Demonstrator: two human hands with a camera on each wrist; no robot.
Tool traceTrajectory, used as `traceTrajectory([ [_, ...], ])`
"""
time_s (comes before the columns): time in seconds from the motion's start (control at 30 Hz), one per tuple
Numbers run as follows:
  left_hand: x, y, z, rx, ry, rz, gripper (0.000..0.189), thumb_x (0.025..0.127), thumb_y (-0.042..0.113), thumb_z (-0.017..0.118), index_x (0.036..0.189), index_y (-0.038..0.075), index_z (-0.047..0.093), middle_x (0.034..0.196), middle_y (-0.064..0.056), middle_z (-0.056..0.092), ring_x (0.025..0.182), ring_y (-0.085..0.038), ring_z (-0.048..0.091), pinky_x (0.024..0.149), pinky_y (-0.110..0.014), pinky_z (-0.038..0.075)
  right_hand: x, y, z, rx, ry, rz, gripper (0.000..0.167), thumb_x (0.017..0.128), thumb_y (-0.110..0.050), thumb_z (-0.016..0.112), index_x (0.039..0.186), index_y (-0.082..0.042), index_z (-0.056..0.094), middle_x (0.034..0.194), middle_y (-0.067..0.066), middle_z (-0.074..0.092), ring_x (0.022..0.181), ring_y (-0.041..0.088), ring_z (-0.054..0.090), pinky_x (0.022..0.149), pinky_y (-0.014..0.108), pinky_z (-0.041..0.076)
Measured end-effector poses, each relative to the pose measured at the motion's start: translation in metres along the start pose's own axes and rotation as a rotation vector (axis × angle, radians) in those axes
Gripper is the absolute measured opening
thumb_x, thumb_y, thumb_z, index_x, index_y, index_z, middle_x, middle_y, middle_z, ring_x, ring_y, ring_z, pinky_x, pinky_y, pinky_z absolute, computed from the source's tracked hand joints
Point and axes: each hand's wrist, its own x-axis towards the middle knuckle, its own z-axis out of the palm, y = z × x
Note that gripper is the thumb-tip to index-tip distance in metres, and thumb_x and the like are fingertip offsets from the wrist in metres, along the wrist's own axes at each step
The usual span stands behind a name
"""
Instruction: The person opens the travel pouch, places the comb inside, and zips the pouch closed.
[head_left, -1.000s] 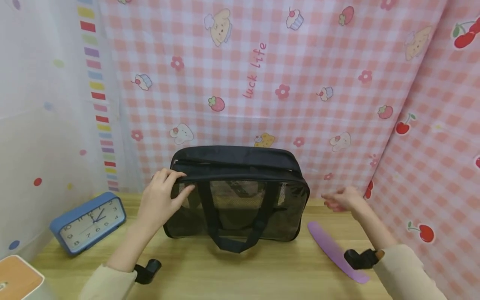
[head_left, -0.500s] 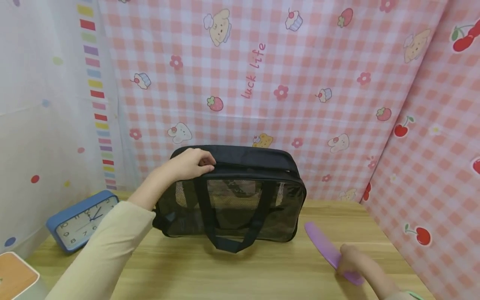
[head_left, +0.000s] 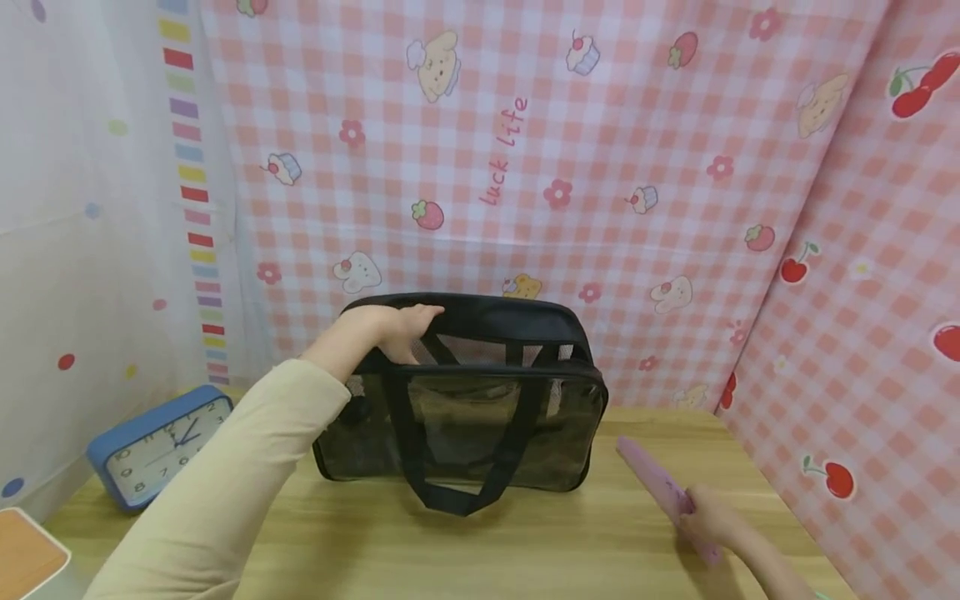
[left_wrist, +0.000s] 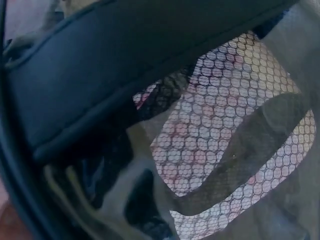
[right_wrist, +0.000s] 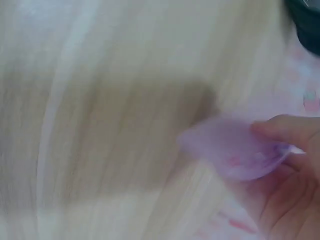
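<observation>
A black bag (head_left: 480, 433) with see-through panels and a dark strap loop stands upright on the table. Its top gapes, and inside it black bands and mesh show. My left hand (head_left: 397, 329) is at the left end of that opening, fingers extended toward the back rim and thumb toward the front one. The left wrist view shows mesh (left_wrist: 215, 130) and a dark band close up, not the hand clearly. At the right, my right hand (head_left: 708, 517) grips a long, slender purple object (head_left: 651, 472) between thumb and fingers. Faint printed marks show on it; its kind is unclear.
A blue alarm clock (head_left: 161, 446) stands left of the bag, partly behind the left sleeve. A white box with an orange-brown top (head_left: 30, 554) sits at the near left corner. Patterned cloths (head_left: 465, 242) hang behind and on both sides.
My left hand has shifted right along the bag's top, and the opening has widened. My right hand came down onto the purple object and now grips and tilts it.
</observation>
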Motion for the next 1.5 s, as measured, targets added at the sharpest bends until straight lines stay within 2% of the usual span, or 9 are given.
traceTrajectory([
  [0.23, 0.004, 0.001, 0.003, 0.011, -0.039, -0.028, 0.08, 0.091, 0.009, 0.053, 0.146, 0.001, -0.005, 0.152, -0.021, -0.007, 0.141, -0.035, -0.008, 0.114, -0.048, 0.007, 0.006, 0.013, -0.025, 0.226, 0.13, 0.207, 0.031, 0.083, -0.006, 0.057, 0.094, 0.023, 0.053, 0.077, 0.016, 0.06, 0.065, 0.013, 0.056, 0.058, 0.026, 0.05],
  [0.43, 0.004, 0.001, 0.002, 0.051, -0.03, -0.01, 0.078, 0.091, 0.008, 0.053, 0.145, -0.001, -0.002, 0.152, -0.022, -0.003, 0.141, -0.036, -0.003, 0.114, -0.048, 0.009, 0.009, 0.012, -0.044, 0.473, 0.196, 0.327, 0.032, 0.086, -0.018, 0.059, 0.09, 0.014, 0.062, 0.075, 0.002, 0.055, 0.06, 0.006, 0.055, 0.058, 0.023, 0.052],
  [0.73, 0.005, 0.0, 0.002, 0.061, -0.023, -0.025, 0.079, 0.091, 0.01, 0.054, 0.146, 0.002, -0.002, 0.152, -0.02, -0.002, 0.141, -0.035, -0.002, 0.114, -0.048, 0.011, 0.016, -0.014, -0.077, 0.647, 0.234, 0.274, 0.025, 0.086, -0.032, 0.062, 0.094, -0.009, 0.069, 0.084, -0.015, 0.051, 0.071, -0.003, 0.054, 0.066, 0.019, 0.051],
  [0.83, 0.005, 0.0, 0.003, 0.054, -0.023, -0.02, 0.079, 0.091, 0.009, 0.054, 0.146, 0.002, -0.003, 0.152, -0.02, -0.003, 0.141, -0.035, -0.003, 0.114, -0.049, 0.011, 0.021, -0.028, -0.09, 0.708, 0.255, 0.238, 0.013, 0.085, -0.032, 0.065, 0.083, -0.02, 0.067, 0.082, -0.017, 0.051, 0.071, -0.004, 0.054, 0.065, 0.018, 0.051],
  [0.93, 0.005, 0.0, 0.003, 0.048, -0.023, -0.014, 0.079, 0.091, 0.009, 0.053, 0.146, 0.002, -0.003, 0.152, -0.02, -0.003, 0.141, -0.035, -0.003, 0.114, -0.049, 0.011, 0.025, -0.045, -0.103, 0.853, 0.257, 0.199, 0.013, 0.083, -0.028, 0.067, 0.07, -0.028, 0.065, 0.077, -0.017, 0.056, 0.071, -0.004, 0.056, 0.064, 0.016, 0.05],
  [1.1, 0.004, 0.0, 0.002, 0.049, -0.019, -0.01, 0.079, 0.092, 0.009, 0.053, 0.146, 0.002, -0.003, 0.152, -0.02, -0.003, 0.141, -0.035, -0.002, 0.114, -0.049, 0.011, 0.031, -0.074, -0.121, 1.076, 0.205, 0.127, 0.011, 0.082, -0.021, 0.069, 0.072, -0.026, 0.07, 0.079, -0.016, 0.063, 0.075, -0.002, 0.059, 0.066, 0.016, 0.05],
  [1.17, 0.003, -0.001, 0.002, 0.049, -0.019, -0.009, 0.078, 0.092, 0.01, 0.053, 0.146, 0.002, -0.003, 0.152, -0.02, -0.003, 0.141, -0.035, -0.002, 0.114, -0.049, 0.011, 0.035, -0.085, -0.125, 1.033, 0.18, 0.094, 0.011, 0.083, -0.023, 0.067, 0.074, -0.028, 0.069, 0.081, -0.017, 0.063, 0.077, -0.003, 0.058, 0.068, 0.016, 0.049],
  [1.37, 0.002, 0.0, 0.001, 0.049, -0.026, -0.005, 0.078, 0.092, 0.01, 0.053, 0.146, 0.001, -0.003, 0.152, -0.02, -0.003, 0.141, -0.035, -0.002, 0.114, -0.048, 0.011, 0.051, -0.118, -0.126, 0.681, 0.103, 0.04, 0.007, 0.085, -0.035, 0.064, 0.079, -0.032, 0.065, 0.082, -0.02, 0.061, 0.083, -0.002, 0.055, 0.076, 0.018, 0.045],
  [1.5, 0.009, -0.005, 0.003, 0.039, -0.025, 0.002, 0.078, 0.092, 0.013, 0.053, 0.147, 0.005, -0.002, 0.153, -0.018, -0.001, 0.142, -0.034, -0.001, 0.114, -0.049, 0.012, 0.064, -0.137, -0.121, 0.58, 0.076, 0.005, 0.011, 0.084, -0.034, 0.065, 0.075, -0.029, 0.068, 0.077, -0.018, 0.062, 0.081, 0.001, 0.054, 0.076, 0.021, 0.045],
])
